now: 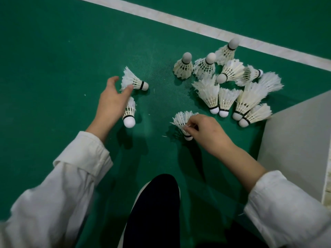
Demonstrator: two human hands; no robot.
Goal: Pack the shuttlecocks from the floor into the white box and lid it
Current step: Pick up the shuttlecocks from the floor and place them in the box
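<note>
The floor [53, 51] is a green, finely textured sports surface. A white boundary line [197, 26] crosses the upper area diagonally, descending toward the right edge. Small pale flecks lie scattered on the surface. Lighting is dim and even; soft shadows fall toward the lower edge.

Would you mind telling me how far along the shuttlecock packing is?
Early on. Nothing visibly packed: the white box shows only its outside. The right hand pinches one shuttlecock; the left hand reaches for two more. A pile remains on the floor, and no lid is visible.
</note>
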